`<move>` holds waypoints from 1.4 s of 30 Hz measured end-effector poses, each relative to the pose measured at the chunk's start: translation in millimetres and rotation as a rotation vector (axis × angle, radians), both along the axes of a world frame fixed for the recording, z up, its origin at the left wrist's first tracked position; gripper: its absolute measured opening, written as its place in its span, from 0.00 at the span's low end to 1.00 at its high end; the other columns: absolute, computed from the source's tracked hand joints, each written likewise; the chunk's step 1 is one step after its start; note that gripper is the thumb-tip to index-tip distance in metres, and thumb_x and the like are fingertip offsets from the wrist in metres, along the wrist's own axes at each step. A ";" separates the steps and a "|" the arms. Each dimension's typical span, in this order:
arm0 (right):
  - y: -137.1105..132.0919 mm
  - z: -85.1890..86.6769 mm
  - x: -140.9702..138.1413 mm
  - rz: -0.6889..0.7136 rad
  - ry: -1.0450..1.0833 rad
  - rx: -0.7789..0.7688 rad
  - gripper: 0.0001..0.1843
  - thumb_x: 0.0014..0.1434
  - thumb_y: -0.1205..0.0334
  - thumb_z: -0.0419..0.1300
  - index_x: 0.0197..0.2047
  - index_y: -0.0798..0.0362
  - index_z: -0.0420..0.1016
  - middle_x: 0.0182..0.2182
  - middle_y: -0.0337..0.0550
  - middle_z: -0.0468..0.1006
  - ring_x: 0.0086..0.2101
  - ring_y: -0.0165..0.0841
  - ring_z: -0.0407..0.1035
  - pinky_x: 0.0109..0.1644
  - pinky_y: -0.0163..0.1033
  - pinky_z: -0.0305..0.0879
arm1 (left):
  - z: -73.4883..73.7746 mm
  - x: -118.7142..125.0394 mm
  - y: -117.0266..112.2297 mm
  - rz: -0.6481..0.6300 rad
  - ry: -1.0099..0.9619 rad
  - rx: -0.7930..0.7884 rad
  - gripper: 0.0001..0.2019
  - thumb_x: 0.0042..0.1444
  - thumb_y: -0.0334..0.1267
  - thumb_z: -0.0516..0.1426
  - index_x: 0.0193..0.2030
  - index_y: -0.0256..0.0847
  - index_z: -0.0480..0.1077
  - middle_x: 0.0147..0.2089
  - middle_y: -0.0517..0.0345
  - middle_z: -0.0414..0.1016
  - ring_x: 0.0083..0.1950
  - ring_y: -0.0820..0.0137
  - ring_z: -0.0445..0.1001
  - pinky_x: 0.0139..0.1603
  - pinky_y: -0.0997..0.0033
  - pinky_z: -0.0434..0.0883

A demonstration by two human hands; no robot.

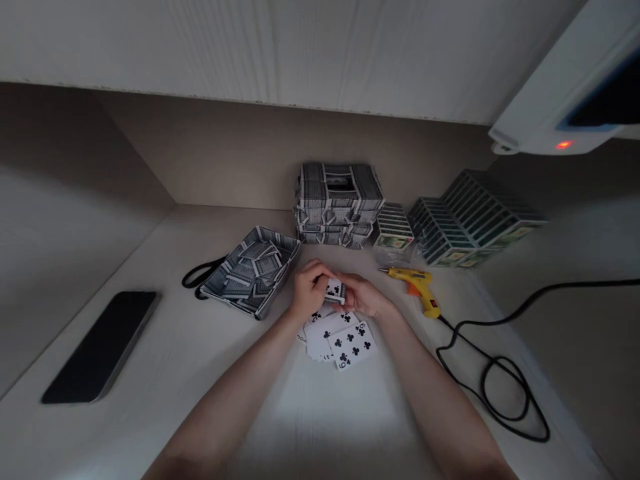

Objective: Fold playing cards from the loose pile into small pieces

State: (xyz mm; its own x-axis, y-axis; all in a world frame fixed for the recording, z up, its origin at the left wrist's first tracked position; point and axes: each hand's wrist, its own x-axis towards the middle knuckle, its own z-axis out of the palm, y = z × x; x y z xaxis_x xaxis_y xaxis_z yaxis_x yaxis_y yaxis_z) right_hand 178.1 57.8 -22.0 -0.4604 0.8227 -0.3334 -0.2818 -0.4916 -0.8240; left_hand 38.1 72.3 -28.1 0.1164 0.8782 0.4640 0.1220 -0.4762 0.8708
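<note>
Between both hands is a playing card [335,291] with club pips, its near edge folded up. My left hand [309,288] pinches it from the left with thumb and fingers. From the right, my right hand [361,295] has its fingers closed around the card's other side. Loose playing cards [320,340] lie face up in an overlapping heap just below the hands, a six of clubs [354,347] on top. Left of my hands stands an open tray made of cards [255,309], with several folded card pieces [253,267] inside.
A box built of cards [340,200] stands at the back wall. Stacked card packs [480,223] are at the back right. A yellow glue gun [420,287] lies right of my hands, its black cord [500,417] looping nearby. Scissors handles [200,273] show beside the tray; a phone [103,347] lies left.
</note>
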 end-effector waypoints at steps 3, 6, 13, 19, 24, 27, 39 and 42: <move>-0.3 -2.9 -1.6 -0.007 -0.030 0.083 0.19 0.55 0.49 0.53 0.25 0.56 0.69 0.11 0.37 0.68 0.12 0.29 0.61 0.17 0.34 0.61 | 0.2 -0.6 -1.0 -0.006 -0.008 -0.005 0.11 0.47 0.26 0.49 0.23 0.40 0.69 0.26 0.59 0.70 0.33 0.71 0.69 0.36 0.71 0.65; 0.4 -5.7 -7.3 -0.079 -0.031 0.123 0.19 0.54 0.47 0.54 0.29 0.56 0.70 0.14 0.40 0.71 0.15 0.31 0.65 0.17 0.34 0.62 | -0.4 0.9 -1.4 0.026 -0.004 -0.051 0.10 0.49 0.27 0.49 0.27 0.40 0.71 0.28 0.59 0.71 0.34 0.71 0.70 0.36 0.72 0.66; 2.0 -10.9 -19.9 -0.262 -0.075 0.218 0.17 0.53 0.45 0.53 0.29 0.51 0.67 0.19 0.38 0.72 0.20 0.32 0.69 0.23 0.37 0.67 | -4.0 8.3 1.3 0.133 -0.052 -0.287 0.10 0.56 0.43 0.51 0.35 0.40 0.67 0.24 0.64 0.68 0.21 0.77 0.64 0.21 0.77 0.60; 0.3 -9.0 -21.4 -0.293 -0.190 0.278 0.20 0.52 0.42 0.54 0.27 0.52 0.67 0.16 0.37 0.71 0.17 0.32 0.67 0.20 0.36 0.65 | -7.1 7.0 4.2 0.122 0.061 -0.305 0.15 0.58 0.44 0.47 0.25 0.39 0.63 0.18 0.65 0.61 0.19 0.76 0.62 0.22 0.76 0.59; -2.0 -3.2 -22.2 -0.320 -0.315 0.311 0.22 0.50 0.40 0.54 0.24 0.53 0.67 0.12 0.35 0.68 0.15 0.31 0.65 0.17 0.35 0.60 | -6.0 6.2 4.5 0.156 0.194 -0.280 0.14 0.58 0.41 0.46 0.28 0.38 0.66 0.22 0.63 0.65 0.26 0.75 0.65 0.28 0.76 0.61; -2.2 -2.5 -22.2 -0.325 -0.314 0.308 0.22 0.50 0.40 0.54 0.25 0.53 0.67 0.14 0.36 0.70 0.15 0.31 0.65 0.17 0.35 0.60 | -5.2 6.9 4.5 0.144 0.167 -0.293 0.15 0.58 0.43 0.47 0.25 0.39 0.64 0.20 0.64 0.62 0.24 0.76 0.63 0.26 0.77 0.59; 0.5 -14.4 -26.3 -0.487 -0.510 0.517 0.21 0.54 0.44 0.52 0.24 0.53 0.67 0.17 0.34 0.63 0.17 0.26 0.59 0.20 0.32 0.56 | -4.8 5.5 6.4 0.160 0.106 -0.262 0.17 0.58 0.46 0.46 0.26 0.38 0.65 0.22 0.64 0.62 0.26 0.76 0.61 0.28 0.77 0.58; 1.5 -12.2 -22.2 -0.486 -0.543 0.602 0.20 0.53 0.47 0.54 0.20 0.54 0.66 0.15 0.34 0.62 0.19 0.26 0.57 0.22 0.32 0.54 | -5.1 5.7 7.0 0.174 0.141 -0.246 0.18 0.58 0.46 0.46 0.24 0.38 0.64 0.22 0.63 0.63 0.26 0.75 0.62 0.28 0.76 0.59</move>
State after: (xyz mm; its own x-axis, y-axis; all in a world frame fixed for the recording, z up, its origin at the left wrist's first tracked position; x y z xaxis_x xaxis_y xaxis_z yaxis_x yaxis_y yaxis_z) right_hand 155.9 59.3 -34.2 0.0721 0.9873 0.1415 0.1523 0.1294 -0.9798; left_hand 43.8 79.3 -33.2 0.0029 0.9742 0.2256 0.3103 -0.2153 0.9260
